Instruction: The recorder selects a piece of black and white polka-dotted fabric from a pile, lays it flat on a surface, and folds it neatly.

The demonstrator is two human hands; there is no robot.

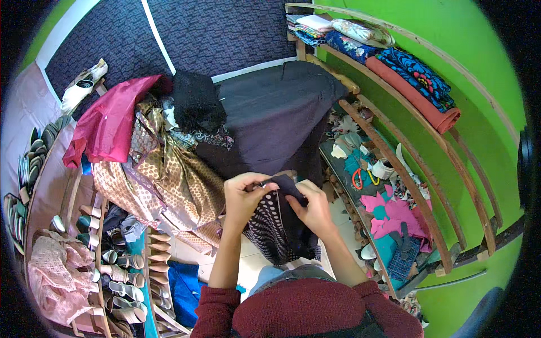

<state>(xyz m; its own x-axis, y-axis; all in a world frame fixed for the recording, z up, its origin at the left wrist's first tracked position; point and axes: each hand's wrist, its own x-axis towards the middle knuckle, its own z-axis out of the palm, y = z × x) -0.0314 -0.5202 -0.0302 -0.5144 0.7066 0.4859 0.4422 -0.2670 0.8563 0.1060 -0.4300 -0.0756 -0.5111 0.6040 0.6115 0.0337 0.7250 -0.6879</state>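
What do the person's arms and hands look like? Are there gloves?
No gloves: the left hand and right hand are bare, with uncovered fingers. The maroon sleeves look knitted and end near the elbows, leaving the forearms bare. No watch or bracelet shows.

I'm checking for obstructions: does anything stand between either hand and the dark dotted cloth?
Nothing visible does: the left hand and right hand both hold the dark dotted cloth directly, near its top edge. The gold fabric lies to their left.

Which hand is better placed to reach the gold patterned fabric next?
Likely the left hand: it sits nearer the gold patterned fabric than the right hand does, though both hold dark dotted fabric.
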